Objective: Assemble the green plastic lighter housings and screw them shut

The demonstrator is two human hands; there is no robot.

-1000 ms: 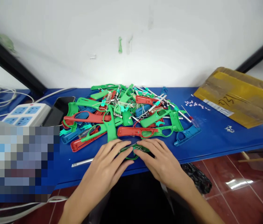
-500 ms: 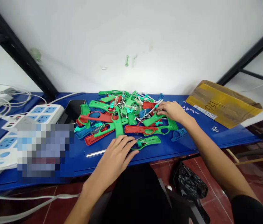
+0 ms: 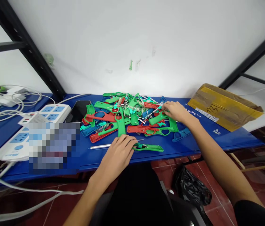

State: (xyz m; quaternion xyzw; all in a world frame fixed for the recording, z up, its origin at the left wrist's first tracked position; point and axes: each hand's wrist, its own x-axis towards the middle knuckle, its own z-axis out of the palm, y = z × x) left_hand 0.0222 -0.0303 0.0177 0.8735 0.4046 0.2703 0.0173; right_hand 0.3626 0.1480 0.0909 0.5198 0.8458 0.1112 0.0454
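Note:
A heap of green, red and blue plastic handle parts (image 3: 125,117) with small metal pieces lies on a blue tabletop (image 3: 207,138). My left hand (image 3: 118,153) rests near the front edge, fingers curled onto one end of a single green handle part (image 3: 150,147) lying flat. My right hand (image 3: 176,111) reaches into the right side of the heap, fingers closed around a small part there that I cannot make out. A thin metal rod (image 3: 100,146) lies just left of my left hand.
White power strips (image 3: 50,114) and tangled cables (image 3: 5,100) fill the left side, with a dark phone (image 3: 79,110) beside them. A taped cardboard box (image 3: 224,106) lies at the right. A black bag (image 3: 191,188) sits on the red tile floor below.
My right hand left the green part at the front edge and reached into the heap's right side. The left hand stayed on the green part, which now lies flatter. The view has pulled back.

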